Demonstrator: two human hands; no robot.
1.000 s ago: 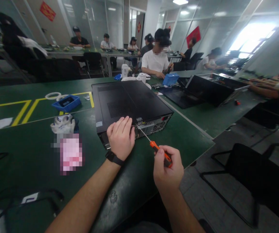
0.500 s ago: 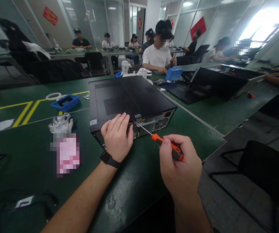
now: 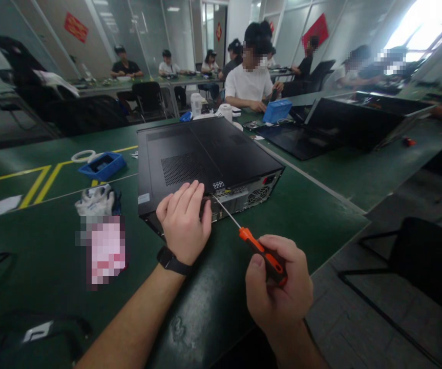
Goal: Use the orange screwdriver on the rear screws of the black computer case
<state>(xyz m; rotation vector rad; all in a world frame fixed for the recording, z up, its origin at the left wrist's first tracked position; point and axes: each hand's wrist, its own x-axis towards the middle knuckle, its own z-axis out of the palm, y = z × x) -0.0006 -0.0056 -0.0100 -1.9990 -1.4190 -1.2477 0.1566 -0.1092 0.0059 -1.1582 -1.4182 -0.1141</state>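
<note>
A black computer case lies on its side on the green table, its rear panel with fan grille and ports facing me. My left hand rests on the case's near edge, fingers stretched flat over the top and thumb down along the rear panel. A screwdriver with an orange and black handle is held in my right hand, the thumb and fingers closed around the handle. Its thin shaft slants up and left to the rear panel's upper edge, close beside my left thumb. The exact spot under the tip is too small to tell.
Left of the case lie a pair of gloves, a blurred pink item, a blue tray and a tape roll. Another opened case and a blue box stand farther back. A co-worker sits across the table.
My right hand and the screwdriver handle have dropped lower, so the shaft slopes more steeply while its tip stays at the rear panel. My left hand remains on the case.
</note>
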